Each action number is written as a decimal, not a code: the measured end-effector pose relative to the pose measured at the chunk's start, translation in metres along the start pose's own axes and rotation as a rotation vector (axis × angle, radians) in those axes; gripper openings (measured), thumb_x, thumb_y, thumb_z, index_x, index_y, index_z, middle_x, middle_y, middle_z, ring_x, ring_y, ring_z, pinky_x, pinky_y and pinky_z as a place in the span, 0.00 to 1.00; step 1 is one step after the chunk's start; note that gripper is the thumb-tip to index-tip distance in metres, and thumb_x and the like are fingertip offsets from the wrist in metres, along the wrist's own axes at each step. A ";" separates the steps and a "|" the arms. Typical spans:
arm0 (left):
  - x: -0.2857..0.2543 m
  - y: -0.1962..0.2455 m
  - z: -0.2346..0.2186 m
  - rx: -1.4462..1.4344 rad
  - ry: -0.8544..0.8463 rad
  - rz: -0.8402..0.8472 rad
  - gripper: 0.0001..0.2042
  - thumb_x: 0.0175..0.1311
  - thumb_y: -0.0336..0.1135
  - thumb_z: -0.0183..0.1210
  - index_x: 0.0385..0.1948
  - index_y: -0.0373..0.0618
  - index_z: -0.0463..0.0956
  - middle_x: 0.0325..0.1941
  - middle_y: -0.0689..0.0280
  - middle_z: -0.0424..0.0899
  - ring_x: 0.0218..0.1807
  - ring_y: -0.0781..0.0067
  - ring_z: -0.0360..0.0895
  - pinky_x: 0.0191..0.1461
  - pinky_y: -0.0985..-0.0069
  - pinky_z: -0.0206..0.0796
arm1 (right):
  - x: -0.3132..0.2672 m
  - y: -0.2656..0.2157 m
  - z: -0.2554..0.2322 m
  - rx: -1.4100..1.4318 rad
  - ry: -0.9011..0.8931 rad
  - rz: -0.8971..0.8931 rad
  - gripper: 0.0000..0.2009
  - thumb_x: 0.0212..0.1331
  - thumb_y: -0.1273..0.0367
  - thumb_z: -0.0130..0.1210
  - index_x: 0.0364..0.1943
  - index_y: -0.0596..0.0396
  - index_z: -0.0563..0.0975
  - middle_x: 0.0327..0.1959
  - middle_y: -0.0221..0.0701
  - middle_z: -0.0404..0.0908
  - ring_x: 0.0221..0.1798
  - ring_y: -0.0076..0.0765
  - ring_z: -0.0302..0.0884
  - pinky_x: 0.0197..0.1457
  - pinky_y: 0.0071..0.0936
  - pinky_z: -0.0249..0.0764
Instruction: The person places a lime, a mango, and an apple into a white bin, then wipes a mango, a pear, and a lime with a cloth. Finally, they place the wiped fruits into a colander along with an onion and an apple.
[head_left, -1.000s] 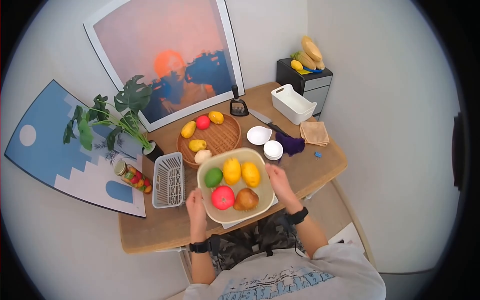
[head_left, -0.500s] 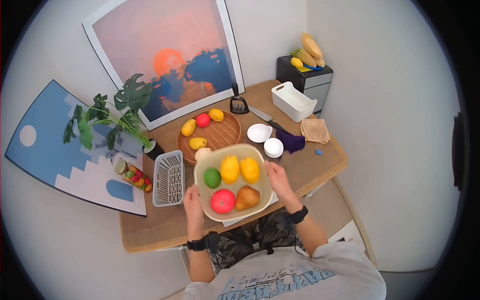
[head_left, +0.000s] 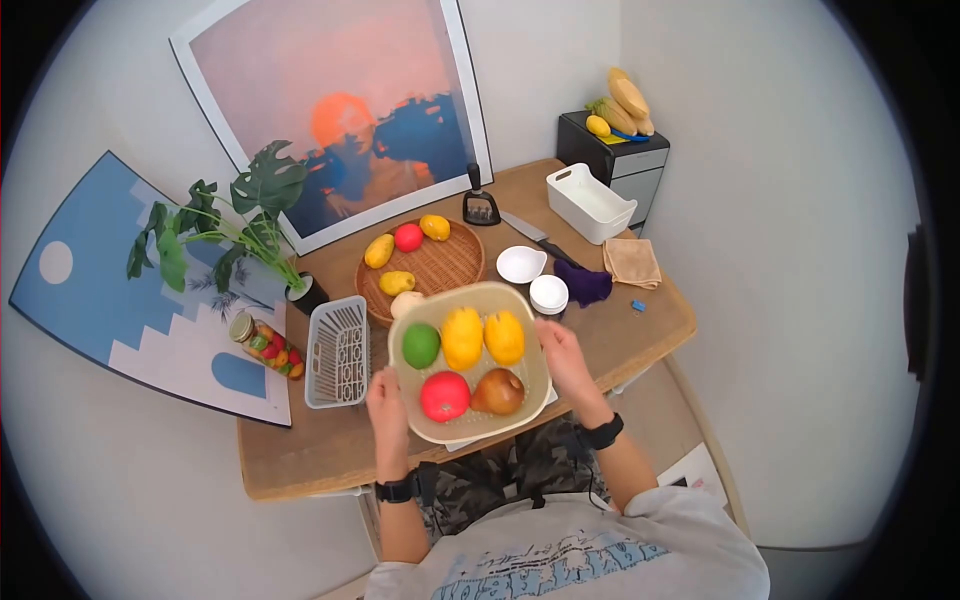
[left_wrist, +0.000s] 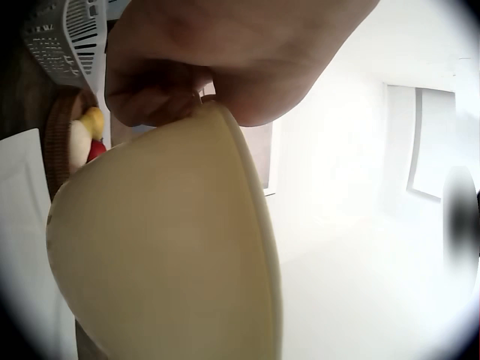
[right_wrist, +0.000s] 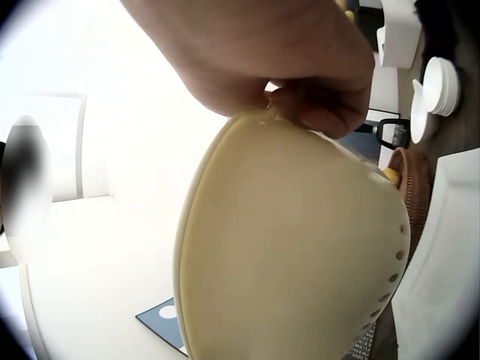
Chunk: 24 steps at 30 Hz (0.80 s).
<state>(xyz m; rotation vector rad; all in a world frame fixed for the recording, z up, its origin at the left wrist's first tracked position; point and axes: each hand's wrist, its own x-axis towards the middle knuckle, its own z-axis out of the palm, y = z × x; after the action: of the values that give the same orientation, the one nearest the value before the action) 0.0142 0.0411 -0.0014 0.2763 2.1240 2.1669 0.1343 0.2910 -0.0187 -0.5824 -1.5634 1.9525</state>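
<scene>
Both hands hold a cream plastic colander [head_left: 470, 428] up over the front of the table, one at each side. My left hand [head_left: 387, 405] pinches its left rim, and my right hand [head_left: 566, 362] pinches the right rim. Inside lie a green fruit [head_left: 421, 346], a larger yellow fruit [head_left: 462, 338] and a smaller yellow fruit [head_left: 504, 338] at the back, with a round red fruit [head_left: 445, 397] and a brown pear [head_left: 498, 391] in front. Drain holes show along the bottom of the colander in the right wrist view. Its outer wall [left_wrist: 165, 240] fills much of the left wrist view.
Behind the colander is a round wicker tray [head_left: 440, 262] with several fruits. A grey basket [head_left: 338, 355] and a jar [head_left: 266, 344] stand left. White bowls [head_left: 549, 293], a purple cloth [head_left: 582, 283], a knife [head_left: 524, 228] and a white bin [head_left: 590, 203] are at right.
The colander has shifted and tilted slightly between the hands. The fruits inside have moved a little, and the pear has turned. Both hands keep their grip on the rim.
</scene>
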 end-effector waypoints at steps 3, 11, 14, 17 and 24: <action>-0.002 -0.051 -0.003 0.050 0.025 -0.070 0.18 0.83 0.39 0.52 0.28 0.40 0.70 0.27 0.76 0.65 0.34 0.84 0.60 0.37 0.78 0.58 | -0.003 0.041 -0.011 -0.144 0.043 0.048 0.19 0.81 0.60 0.50 0.37 0.61 0.81 0.30 0.20 0.79 0.37 0.15 0.71 0.42 0.23 0.71; -0.011 0.067 -0.001 0.008 0.015 0.253 0.16 0.85 0.37 0.47 0.31 0.41 0.67 0.28 0.76 0.68 0.34 0.87 0.62 0.37 0.81 0.59 | -0.015 -0.061 0.006 -0.013 -0.066 -0.214 0.20 0.83 0.58 0.48 0.34 0.58 0.76 0.29 0.16 0.73 0.35 0.12 0.65 0.39 0.19 0.66; -0.003 0.034 0.003 0.039 0.002 0.237 0.17 0.85 0.38 0.48 0.30 0.41 0.67 0.27 0.75 0.67 0.34 0.87 0.60 0.37 0.80 0.59 | -0.001 -0.014 0.003 -0.008 -0.043 -0.189 0.19 0.82 0.58 0.48 0.35 0.58 0.77 0.30 0.18 0.74 0.36 0.14 0.67 0.40 0.21 0.68; -0.002 -0.036 -0.005 0.185 0.003 0.153 0.18 0.84 0.39 0.50 0.27 0.41 0.67 0.26 0.75 0.64 0.33 0.86 0.58 0.36 0.79 0.57 | -0.004 0.044 -0.009 -0.129 0.023 -0.003 0.19 0.82 0.58 0.49 0.35 0.59 0.78 0.30 0.20 0.75 0.36 0.16 0.68 0.41 0.24 0.69; -0.020 0.056 0.002 0.021 0.031 0.204 0.17 0.84 0.38 0.51 0.29 0.41 0.67 0.27 0.76 0.66 0.33 0.88 0.59 0.34 0.81 0.55 | -0.013 -0.032 -0.001 -0.040 -0.020 -0.137 0.19 0.82 0.58 0.49 0.34 0.57 0.76 0.28 0.17 0.71 0.35 0.13 0.63 0.38 0.20 0.65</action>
<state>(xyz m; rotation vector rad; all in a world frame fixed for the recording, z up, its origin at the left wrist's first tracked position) 0.0376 0.0381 0.0533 0.4842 2.2254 2.2704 0.1500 0.2882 0.0124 -0.4608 -1.6135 1.8347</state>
